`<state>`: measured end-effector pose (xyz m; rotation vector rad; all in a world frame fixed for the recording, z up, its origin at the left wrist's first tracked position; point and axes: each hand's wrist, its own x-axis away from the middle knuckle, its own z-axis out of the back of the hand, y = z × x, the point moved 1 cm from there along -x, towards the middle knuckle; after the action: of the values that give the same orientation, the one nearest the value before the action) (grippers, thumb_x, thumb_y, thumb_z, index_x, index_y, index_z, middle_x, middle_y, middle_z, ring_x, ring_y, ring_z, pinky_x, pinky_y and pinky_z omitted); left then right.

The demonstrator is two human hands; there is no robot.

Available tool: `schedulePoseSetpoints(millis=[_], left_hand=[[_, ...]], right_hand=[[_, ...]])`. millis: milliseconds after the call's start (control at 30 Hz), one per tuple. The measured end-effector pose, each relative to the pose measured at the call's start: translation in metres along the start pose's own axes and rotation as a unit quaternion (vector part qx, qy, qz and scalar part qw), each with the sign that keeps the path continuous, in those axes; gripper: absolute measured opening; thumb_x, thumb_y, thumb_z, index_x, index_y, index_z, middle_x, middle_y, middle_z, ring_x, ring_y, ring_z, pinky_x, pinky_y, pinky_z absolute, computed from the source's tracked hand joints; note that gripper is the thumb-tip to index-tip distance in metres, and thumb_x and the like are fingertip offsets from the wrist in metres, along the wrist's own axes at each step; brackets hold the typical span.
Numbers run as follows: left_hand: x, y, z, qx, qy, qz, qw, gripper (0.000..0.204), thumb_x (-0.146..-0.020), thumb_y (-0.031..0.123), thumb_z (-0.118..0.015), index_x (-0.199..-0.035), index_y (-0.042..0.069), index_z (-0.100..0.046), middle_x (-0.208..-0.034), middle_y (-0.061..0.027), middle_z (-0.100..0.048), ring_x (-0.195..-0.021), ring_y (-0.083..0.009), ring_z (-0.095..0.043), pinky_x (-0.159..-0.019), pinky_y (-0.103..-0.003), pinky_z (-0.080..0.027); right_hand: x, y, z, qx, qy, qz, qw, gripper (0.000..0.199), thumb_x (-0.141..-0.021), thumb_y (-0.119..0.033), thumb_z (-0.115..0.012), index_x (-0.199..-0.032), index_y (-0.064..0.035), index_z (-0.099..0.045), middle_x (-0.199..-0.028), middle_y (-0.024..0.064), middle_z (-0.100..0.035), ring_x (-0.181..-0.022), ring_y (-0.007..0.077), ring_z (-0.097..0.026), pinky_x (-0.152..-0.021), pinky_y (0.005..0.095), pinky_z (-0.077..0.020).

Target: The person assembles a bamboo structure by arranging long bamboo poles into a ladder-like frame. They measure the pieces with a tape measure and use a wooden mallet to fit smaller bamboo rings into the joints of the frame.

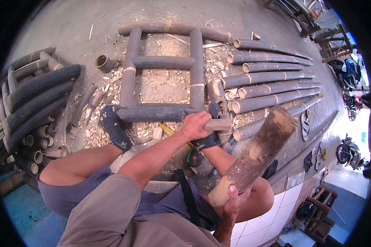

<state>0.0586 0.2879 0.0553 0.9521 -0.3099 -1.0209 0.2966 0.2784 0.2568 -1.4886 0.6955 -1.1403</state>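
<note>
My left hand [197,126] is closed around a chisel with a pale wooden handle [219,124]; its blade end is mostly hidden at the near dark bamboo pole [152,112]. That pole is the near side of a bamboo frame [163,62] lying on the floor, with upright pieces, a middle bar and a far pole. My right hand [233,199] grips the lower end of a thick, round wooden mallet [257,152], raised and tilted to the right. My feet in dark socks [116,128] are against the near pole.
Several cut bamboo poles [276,77] lie side by side at the right. Stacked bamboo frames [41,90] stand at the left. Wood chips [95,133] cover the floor around the frame. A tape measure [194,158] sits between my legs, and a short bamboo ring [104,64] stands farther off.
</note>
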Motion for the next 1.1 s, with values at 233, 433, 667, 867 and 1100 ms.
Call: schedulePoseSetpoints(millis=[233,433,667,867,1100], left_hand=[[-0.009,-0.013,0.006,0.009,0.005,0.023,1.000,0.040,-0.070,0.030,-0.083,-0.100,0.012,-0.062,-0.099,-0.0095,-0.063,-0.092,-0.0373,-0.068,-0.078,-0.050,-0.056],[-0.013,-0.017,0.006,0.019,0.001,0.020,1.000,0.042,-0.071,0.032,-0.083,-0.101,0.012,-0.062,-0.100,-0.0098,-0.063,-0.094,-0.0371,-0.068,-0.079,-0.050,-0.056],[-0.012,-0.024,0.002,0.025,0.043,0.010,0.999,0.044,-0.070,0.029,-0.084,-0.104,0.011,-0.063,-0.101,-0.0097,-0.063,-0.095,-0.0362,-0.067,-0.079,-0.048,-0.056],[-0.015,-0.029,0.004,0.020,0.054,0.011,0.998,0.046,-0.069,0.029,-0.086,-0.105,0.011,-0.063,-0.099,-0.0102,-0.064,-0.094,-0.0355,-0.068,-0.078,-0.046,-0.057],[-0.016,-0.026,0.002,-0.010,0.039,0.046,0.998,0.037,-0.070,0.028,-0.083,-0.098,0.013,-0.064,-0.099,-0.0101,-0.066,-0.091,-0.0372,-0.067,-0.075,-0.048,-0.056]], right_hand=[[-0.008,0.006,0.002,0.010,0.003,-0.013,1.000,0.093,-0.075,-0.039,-0.083,-0.143,0.0063,-0.039,-0.101,0.0183,-0.066,-0.083,0.0283,-0.070,-0.072,0.0402,-0.0597],[-0.012,0.013,0.009,0.065,-0.001,0.020,0.998,0.084,-0.081,-0.046,-0.077,-0.138,0.0046,-0.043,-0.099,0.0201,-0.066,-0.081,0.0293,-0.070,-0.071,0.0403,-0.0587],[-0.047,-0.005,0.015,0.038,0.043,0.181,0.982,0.076,-0.082,-0.040,-0.079,-0.138,0.0021,-0.048,-0.107,0.0176,-0.067,-0.091,0.0290,-0.068,-0.084,0.0421,-0.0562],[-0.080,-0.007,-0.034,0.314,-0.251,0.047,0.914,0.054,-0.095,-0.030,-0.074,-0.138,-0.0018,-0.057,-0.123,0.0117,-0.069,-0.109,0.0262,-0.065,-0.103,0.0373,-0.0494],[-0.097,-0.041,0.044,0.112,0.066,0.179,0.975,0.051,-0.094,-0.024,-0.074,-0.136,-0.0012,-0.059,-0.122,0.0115,-0.070,-0.110,0.0267,-0.066,-0.103,0.0372,-0.0493]])
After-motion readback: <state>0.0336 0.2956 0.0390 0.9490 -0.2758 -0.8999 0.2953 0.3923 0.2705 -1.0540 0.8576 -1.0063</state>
